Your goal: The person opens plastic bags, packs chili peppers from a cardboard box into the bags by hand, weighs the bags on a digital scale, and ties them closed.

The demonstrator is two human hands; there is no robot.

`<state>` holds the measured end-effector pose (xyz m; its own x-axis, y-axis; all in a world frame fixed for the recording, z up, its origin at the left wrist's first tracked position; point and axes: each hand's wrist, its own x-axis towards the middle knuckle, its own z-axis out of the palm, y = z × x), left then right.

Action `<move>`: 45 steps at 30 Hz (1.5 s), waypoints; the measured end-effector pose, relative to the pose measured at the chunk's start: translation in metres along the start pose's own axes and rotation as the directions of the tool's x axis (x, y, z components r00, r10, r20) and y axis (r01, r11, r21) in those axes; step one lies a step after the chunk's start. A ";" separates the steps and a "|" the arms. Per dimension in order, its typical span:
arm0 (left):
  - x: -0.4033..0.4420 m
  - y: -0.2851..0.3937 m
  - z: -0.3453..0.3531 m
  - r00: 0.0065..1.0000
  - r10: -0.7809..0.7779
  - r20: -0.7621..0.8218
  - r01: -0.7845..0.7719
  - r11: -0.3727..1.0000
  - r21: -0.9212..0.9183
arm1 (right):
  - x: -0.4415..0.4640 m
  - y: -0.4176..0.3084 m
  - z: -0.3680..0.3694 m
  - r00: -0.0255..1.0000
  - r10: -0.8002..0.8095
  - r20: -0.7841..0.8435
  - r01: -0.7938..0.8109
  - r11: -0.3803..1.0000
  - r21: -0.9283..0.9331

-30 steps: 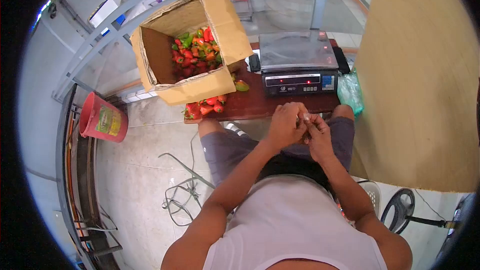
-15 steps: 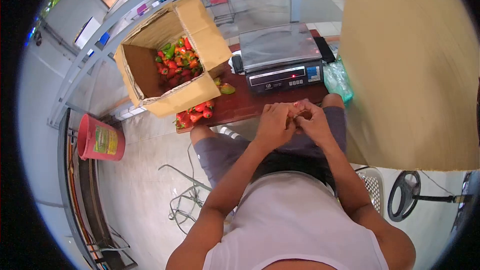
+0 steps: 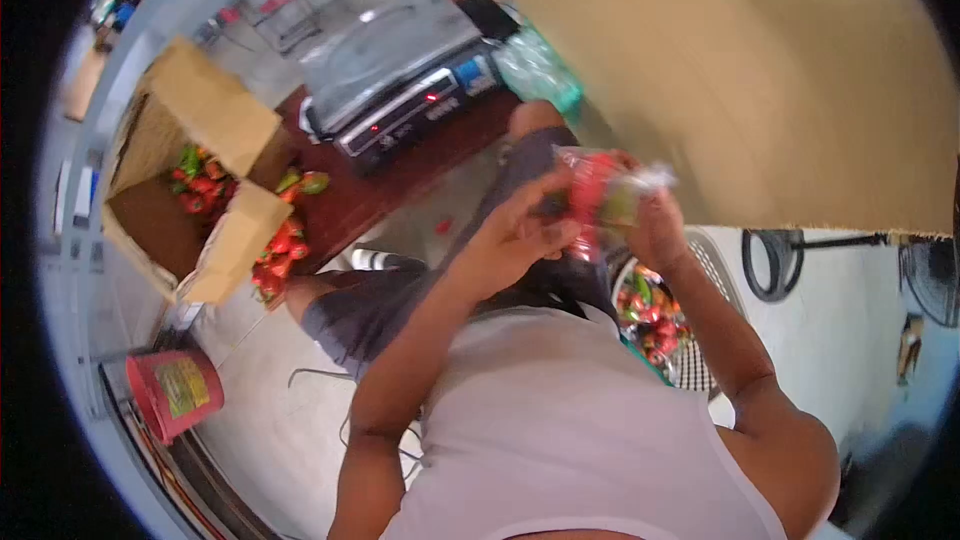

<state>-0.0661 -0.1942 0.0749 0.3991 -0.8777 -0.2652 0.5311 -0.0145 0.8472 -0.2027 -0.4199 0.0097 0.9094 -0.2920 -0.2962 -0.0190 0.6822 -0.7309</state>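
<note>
A clear plastic bag of peppers (image 3: 597,202), red and green through the film and smeared by motion, is held between my two hands above my lap. My left hand (image 3: 530,230) is closed on the bag's left side. On the other side, my right hand (image 3: 656,228) grips it near the bunched, shiny end. Below my right forearm, a pale perforated basket (image 3: 722,275) holds bagged peppers (image 3: 655,315). Loose red peppers (image 3: 282,252) lie on the dark red bench (image 3: 365,205), beside an open cardboard box (image 3: 225,120) with more peppers inside.
A digital scale (image 3: 410,90) with red lit digits stands on the bench, with a pile of clear plastic bags (image 3: 538,65) beside it. A large cardboard sheet (image 3: 740,80) fills the upper right. A pink bucket (image 3: 175,392) stands on the floor at left.
The view has swung to the right. Both hands have moved rightward from over the lap toward the basket, and the bag between them now shows. The basket's peppers have come into sight.
</note>
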 end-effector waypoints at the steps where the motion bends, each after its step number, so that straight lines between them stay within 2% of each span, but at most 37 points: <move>1: 0.001 -0.005 -0.002 0.998 0.057 0.039 -0.062 0.987 0.148 | -0.011 -0.004 -0.017 0.962 0.274 0.020 -0.263 0.901 0.344; 3: 0.006 -0.017 -0.012 0.978 0.161 0.133 -0.202 0.889 0.411 | -0.040 -0.010 -0.039 0.947 0.248 0.204 -0.309 0.877 0.367; 4: 0.004 -0.017 -0.023 0.989 0.141 0.039 -0.144 0.905 0.400 | -0.054 -0.012 -0.051 0.923 0.273 0.272 -0.360 0.863 0.354; 6: -0.007 -0.019 -0.053 0.984 0.079 -0.161 -0.009 0.919 0.394 | -0.084 -0.003 -0.099 0.891 0.408 0.200 -0.451 0.848 0.279; 8: -0.022 -0.024 -0.082 0.936 0.058 -0.348 0.102 0.901 0.422 | -0.113 0.015 -0.160 0.825 0.565 -0.002 -0.554 0.809 0.198; 10: -0.038 -0.029 -0.104 0.877 0.082 -0.473 0.143 0.896 0.421 | -0.134 0.036 -0.224 0.695 0.667 -0.270 -0.665 0.738 0.113; 12: -0.054 -0.041 -0.126 0.826 0.093 -0.555 0.149 0.915 0.374 | -0.146 0.055 -0.274 0.550 0.658 -0.514 -0.779 0.627 -0.030; 13: -0.062 -0.045 -0.134 0.814 0.087 -0.574 0.175 0.906 0.386 | -0.147 0.059 -0.293 0.523 0.608 -0.597 -0.819 0.552 -0.155; 14: -0.069 -0.049 -0.140 0.798 0.092 -0.596 0.195 0.896 0.400 | -0.150 0.063 -0.315 0.765 0.387 -0.514 -0.642 0.403 -0.652; 15: -0.074 -0.053 -0.144 0.778 0.102 -0.620 0.210 0.888 0.410 | -0.130 0.042 -0.276 0.789 0.411 -0.456 -0.528 0.074 -0.846; 16: -0.077 -0.056 -0.146 0.762 0.117 -0.637 0.192 0.899 0.394 | -0.107 0.017 -0.225 0.809 0.434 -0.396 -0.264 -0.333 -0.905; 17: -0.081 -0.060 -0.146 0.745 0.128 -0.655 0.175 0.910 0.376 | -0.084 -0.008 -0.173 0.826 0.455 -0.334 0.009 -0.602 -0.799; 18: -0.086 -0.061 -0.146 0.728 0.137 -0.672 0.159 0.919 0.360 | -0.068 -0.004 -0.172 0.905 0.345 -0.247 -0.106 -0.381 -0.919; 19: -0.089 -0.060 -0.143 0.707 0.143 -0.693 0.162 0.921 0.355 | -0.043 -0.019 -0.114 0.959 0.257 -0.119 -0.074 -0.180 -0.981; 20: -0.089 -0.060 -0.138 0.689 0.146 -0.710 0.166 0.922 0.350 | -0.011 -0.033 -0.049 0.990 0.141 -0.012 -0.016 0.027 -1.000; 21: -0.091 -0.060 -0.136 0.672 0.148 -0.726 0.168 0.924 0.344 | 0.022 -0.023 -0.043 0.978 -0.071 0.196 0.205 0.156 -0.966; 22: -0.094 -0.071 -0.145 0.676 0.139 -0.723 0.142 0.939 0.313 | 0.063 -0.024 -0.032 0.946 -0.158 0.282 0.262 -0.138 -0.955; 23: -0.098 -0.077 -0.147 0.681 0.145 -0.718 0.131 0.940 0.314 | 0.092 -0.036 0.015 0.922 -0.304 0.241 0.236 -0.052 -0.970; 25: -0.102 -0.081 -0.149 0.686 0.163 -0.709 0.108 0.941 0.320 | 0.197 -0.010 -0.013 0.850 -0.405 0.336 0.294 -0.163 -0.942; 27: -0.111 -0.077 -0.148 0.665 0.166 -0.728 0.155 0.923 0.353 | 0.261 0.004 -0.010 0.962 -0.213 0.170 0.107 -0.279 -0.954; 30: -0.124 -0.084 -0.159 0.628 0.193 -0.754 0.148 0.922 0.359 | 0.315 0.018 -0.001 0.935 -0.307 0.175 0.074 -0.314 -0.947; 33: -0.131 -0.095 -0.172 0.600 0.240 -0.764 0.126 0.914 0.386 | 0.326 0.028 0.002 0.914 -0.334 0.230 0.068 -0.432 -0.899; 36: -0.128 -0.088 -0.170 0.588 0.132 -0.798 0.170 0.945 0.281 | 0.333 0.027 0.006 0.940 -0.314 0.133 -0.030 -0.464 -0.885; 39: -0.120 -0.083 -0.168 0.604 0.107 -0.790 0.187 0.944 0.271 | 0.338 0.028 0.007 0.960 -0.262 0.095 -0.054 -0.511 -0.858; 42: -0.116 -0.090 -0.174 0.611 0.161 -0.775 0.194 0.919 0.344 | 0.312 0.019 0.030 0.924 -0.329 0.194 0.052 -0.395 -0.917; 45: -0.117 -0.093 -0.175 0.625 0.186 -0.759 0.154 0.923 0.352 | 0.329 0.032 0.005 0.922 -0.351 0.164 0.032 -0.353 -0.935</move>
<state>-0.0311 -0.0062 -0.0536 0.9148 -0.1876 -0.3577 0.2883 -0.3170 0.9036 0.0983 -0.4911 -0.1080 0.9131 -0.3989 0.0840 -0.3530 -0.8768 -0.3265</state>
